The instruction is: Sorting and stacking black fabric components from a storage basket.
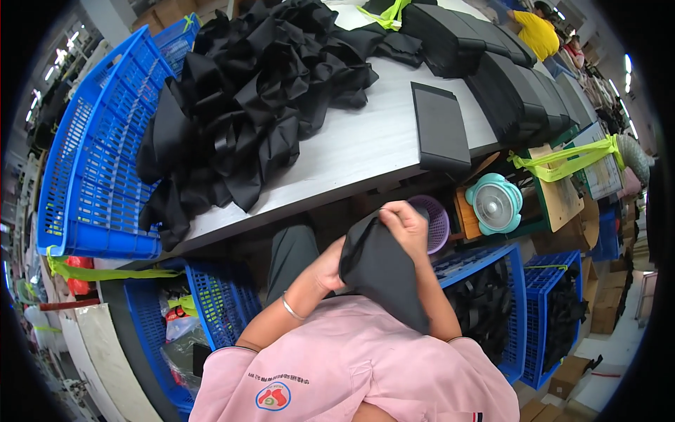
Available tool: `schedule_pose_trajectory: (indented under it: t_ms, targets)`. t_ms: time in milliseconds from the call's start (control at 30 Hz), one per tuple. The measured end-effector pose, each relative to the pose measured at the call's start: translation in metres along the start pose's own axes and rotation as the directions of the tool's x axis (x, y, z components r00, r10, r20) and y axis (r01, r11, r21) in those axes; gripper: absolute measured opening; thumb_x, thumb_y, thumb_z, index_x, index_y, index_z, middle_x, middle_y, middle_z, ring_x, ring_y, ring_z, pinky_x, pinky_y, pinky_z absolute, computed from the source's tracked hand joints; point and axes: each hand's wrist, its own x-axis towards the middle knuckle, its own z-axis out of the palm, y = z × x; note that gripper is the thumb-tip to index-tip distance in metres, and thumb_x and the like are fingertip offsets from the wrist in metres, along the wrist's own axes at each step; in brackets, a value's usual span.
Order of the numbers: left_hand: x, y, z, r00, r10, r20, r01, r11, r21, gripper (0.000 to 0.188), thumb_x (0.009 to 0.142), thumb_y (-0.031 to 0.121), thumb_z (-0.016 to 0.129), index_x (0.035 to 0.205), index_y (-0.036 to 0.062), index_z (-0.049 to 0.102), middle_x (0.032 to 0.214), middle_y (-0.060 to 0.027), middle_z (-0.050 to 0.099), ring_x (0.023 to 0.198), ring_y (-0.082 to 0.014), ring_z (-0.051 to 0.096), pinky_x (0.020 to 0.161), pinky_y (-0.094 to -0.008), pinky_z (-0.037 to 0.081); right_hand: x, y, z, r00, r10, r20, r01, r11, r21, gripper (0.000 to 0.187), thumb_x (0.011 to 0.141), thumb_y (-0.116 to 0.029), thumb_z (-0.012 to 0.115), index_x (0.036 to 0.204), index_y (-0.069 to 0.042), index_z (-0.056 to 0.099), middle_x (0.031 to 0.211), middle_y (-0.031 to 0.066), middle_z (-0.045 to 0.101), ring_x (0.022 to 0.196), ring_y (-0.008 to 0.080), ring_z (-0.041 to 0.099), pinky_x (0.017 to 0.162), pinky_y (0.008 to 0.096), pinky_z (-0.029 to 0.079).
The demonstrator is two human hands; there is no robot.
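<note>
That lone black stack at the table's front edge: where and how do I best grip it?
Likely by the near end, from the front: the stack lies flat and that end seems to jut past the table, so it could be pinched from above and below. The right hand looks nearer, but it is pinching black cloth.

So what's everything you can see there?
Cloth: one, black, between hands
Heap: one, black, table's left
Stacks: several, black, table's right
Bundle: one, black, table's edge
Table: one, pale, ahead
Crates: at least five, blue, both sides
Fan: one, turquoise, right
Bin: one, purple, beside the fan
Strips: several, yellow-green, scattered
Boxes: several, brown, lower right
Workers: at least two, one yellow-shirted, upper right
Bracelet: one, silver, left wrist
Shirt: one, pink, bottom
Left hand: one, bare, at cloth
Right hand: one, bare, pinching cloth
</note>
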Motion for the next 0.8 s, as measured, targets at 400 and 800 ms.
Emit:
schedule_pose_trajectory:
  t_ms: [400, 800]
  targets:
    - [-0.006, -0.055, 0.028, 0.934, 0.174, 0.313, -0.358, 0.439, 0.824, 0.034, 0.101, 0.017, 0.050, 0.135, 0.0124, 0.053, 0.133, -0.0110, 0.052, 0.117, -0.0196, 0.053, 0.102, -0.0343, 0.040, -0.093, 0.130, 0.116, 0.667, -0.337, 0.664, 0.514, 0.853, -0.084, 0.017, 0.093, -0.018, 0.068, 0.091, -0.003, 0.063, 0.083, 0.0111, 0.066, 0.077, 0.0138, 0.063, 0.073, 0.0279, 0.051]
    - [0.006, 0.063, 0.030, 0.710, 0.704, -0.025, -0.637, 0.657, 0.404, 0.065, 0.105, 0.031, 0.040, 0.161, 0.0250, 0.006, 0.166, -0.0088, 0.013, 0.150, -0.0254, 0.022, 0.116, -0.0465, 0.023, -0.059, 0.034, 0.036, 0.922, 0.386, 0.036, -0.372, 0.906, -0.200, 0.014, 0.098, -0.010, 0.057, 0.099, 0.001, 0.065, 0.102, 0.0130, 0.067, 0.085, 0.0161, 0.066, 0.070, 0.0295, 0.052]
